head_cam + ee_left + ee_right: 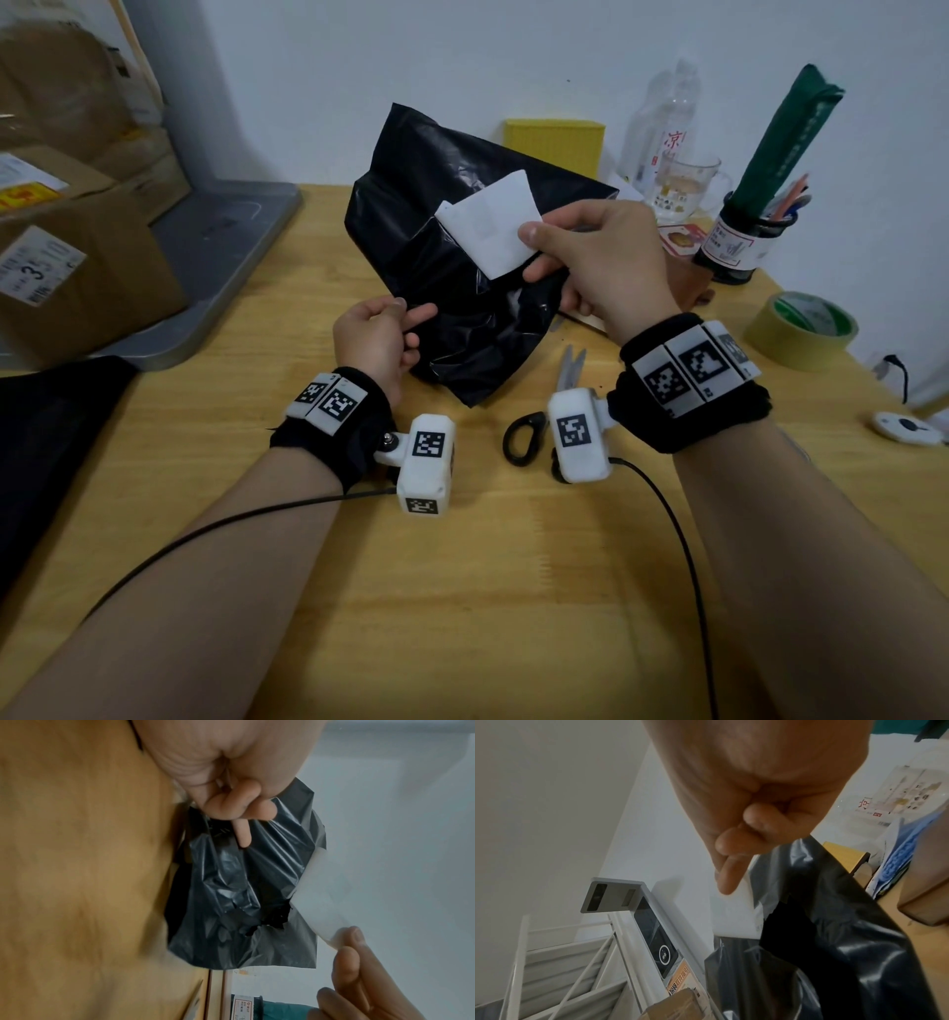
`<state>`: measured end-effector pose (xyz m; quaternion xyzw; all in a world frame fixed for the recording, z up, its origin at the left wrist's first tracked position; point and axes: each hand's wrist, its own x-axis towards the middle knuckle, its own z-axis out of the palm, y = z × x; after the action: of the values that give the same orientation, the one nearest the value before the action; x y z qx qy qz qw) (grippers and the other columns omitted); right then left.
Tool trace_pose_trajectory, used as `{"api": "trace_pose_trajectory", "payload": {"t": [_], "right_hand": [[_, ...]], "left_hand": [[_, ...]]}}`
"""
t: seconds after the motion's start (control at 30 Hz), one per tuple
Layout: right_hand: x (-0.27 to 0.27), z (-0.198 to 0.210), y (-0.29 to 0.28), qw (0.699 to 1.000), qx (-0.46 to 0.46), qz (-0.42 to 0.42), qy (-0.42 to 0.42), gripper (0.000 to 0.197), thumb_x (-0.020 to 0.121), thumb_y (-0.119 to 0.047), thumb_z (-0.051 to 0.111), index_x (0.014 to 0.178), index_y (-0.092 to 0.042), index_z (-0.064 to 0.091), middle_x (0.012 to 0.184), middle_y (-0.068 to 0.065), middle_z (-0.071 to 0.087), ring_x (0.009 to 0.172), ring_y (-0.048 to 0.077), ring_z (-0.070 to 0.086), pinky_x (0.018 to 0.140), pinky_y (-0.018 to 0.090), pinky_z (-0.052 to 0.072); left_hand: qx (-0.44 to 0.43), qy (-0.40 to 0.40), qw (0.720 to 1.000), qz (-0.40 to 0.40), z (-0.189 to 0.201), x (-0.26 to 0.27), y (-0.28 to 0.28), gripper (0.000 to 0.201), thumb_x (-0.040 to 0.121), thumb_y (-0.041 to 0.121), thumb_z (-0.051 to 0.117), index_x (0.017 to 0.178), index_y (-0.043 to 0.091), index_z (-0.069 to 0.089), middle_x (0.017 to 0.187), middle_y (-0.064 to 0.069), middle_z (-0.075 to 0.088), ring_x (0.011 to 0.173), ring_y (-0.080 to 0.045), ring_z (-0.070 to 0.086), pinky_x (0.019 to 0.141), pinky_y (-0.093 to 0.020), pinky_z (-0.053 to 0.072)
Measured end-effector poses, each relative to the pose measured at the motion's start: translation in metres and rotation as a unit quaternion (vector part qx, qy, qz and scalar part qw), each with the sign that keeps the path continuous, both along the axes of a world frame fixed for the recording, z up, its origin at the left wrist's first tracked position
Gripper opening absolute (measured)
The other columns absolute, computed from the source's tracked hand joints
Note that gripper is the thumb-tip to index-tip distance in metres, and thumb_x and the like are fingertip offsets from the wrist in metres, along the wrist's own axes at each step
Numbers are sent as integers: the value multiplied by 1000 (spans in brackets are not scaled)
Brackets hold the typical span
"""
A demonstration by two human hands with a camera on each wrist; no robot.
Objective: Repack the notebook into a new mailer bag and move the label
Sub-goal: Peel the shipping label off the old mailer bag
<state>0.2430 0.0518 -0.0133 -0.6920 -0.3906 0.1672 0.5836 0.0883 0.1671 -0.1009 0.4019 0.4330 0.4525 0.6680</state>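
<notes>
Head view, L → R.

Far left of frame: stacked cardboard boxes (77, 246) w/ shipping stickers; below them, at left edge, a flat black sheet (46, 452). Poss. the new mailer, can't confirm.

Left-centre: left hand (377, 342) at lower-left edge of the black mailer bag (452, 288). Thumb + forefinger come together at the film's edge; left wrist view shows fingers curled, one fingertip on the plastic, but blurred. Whether it actually pinches the bag: can't tell.

Centre: bag is crumpled, partly lifted off the wooden table (488, 591), looks slack. A torn hole shows in left wrist view. Judgement: this is the old bag, prob. already emptied.

Centre-right: right hand (590, 257) pinches the white label (490, 223) btw thumb and fingers, at its right-hand corner. Label's free end stands up off the film; its lower-left part appears to be stuck to the bag. Peel is mid-way, by my reading.

Below the right hand: scissors (544, 411) flat on table, untouched.

Right: brown notebook-like item (688, 288), mostly hidden behind the right hand; ID uncertain. Tape roll (801, 329) at far right edge.

Status (judgement): old bag opened; label removal in progress. Left to do: finish peel, notebook into new bag, seal, re-stick label.
</notes>
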Motion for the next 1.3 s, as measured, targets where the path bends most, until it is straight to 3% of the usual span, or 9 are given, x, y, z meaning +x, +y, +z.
{"api": "trace_pose_trajectory", "payload": {"t": [0.23,0.47,0.6,0.73,0.93,1.3], "right_hand": [[0,2,-1,999,14,12,45,12,89,-22,76,89,-13,70,75,6,78,33,19,48,36,23,35],[0,3,-1,996,30,26,83,6,90,-18,75,92,-16,70,82,5,79,36,19,50,41,25,38],[3,3,-1,996,34,15,79,17,91,-21,75,104,-11,70,82,3,79,35,18,51,38,24,39],[4,4,-1,997,37,-3,66,22,91,-24,75,108,-11,71,78,3,79,35,14,48,34,21,34],[6,5,-2,991,46,5,129,13,93,-25,72,101,-15,75,63,8,71,36,14,27,39,19,20],[5,8,-1,991,72,-6,112,14,98,-25,64,106,-15,69,76,10,77,36,18,37,40,20,29]], "left_hand": [[-1,-1,1000,1,0,0,0,9,98,6,50,94,13,54,92,-11,76,40,-7,43,37,-18,34],[-4,-4,1000,2,0,0,1,7,99,7,50,96,12,53,92,-11,75,39,-6,44,37,-18,35],[-6,-4,1000,1,1,0,0,7,99,8,50,95,12,53,93,-11,75,39,-6,43,37,-18,35],[-9,-7,1000,-2,1,0,0,6,99,7,51,96,12,54,93,-11,75,40,-5,43,38,-18,35],[-13,-1,1000,1,2,1,0,7,98,7,51,96,11,56,95,-11,75,39,-4,43,38,-17,34],[-13,2,1000,3,3,0,-1,9,98,5,49,95,11,55,97,-12,74,39,-4,43,38,-17,34]]}}
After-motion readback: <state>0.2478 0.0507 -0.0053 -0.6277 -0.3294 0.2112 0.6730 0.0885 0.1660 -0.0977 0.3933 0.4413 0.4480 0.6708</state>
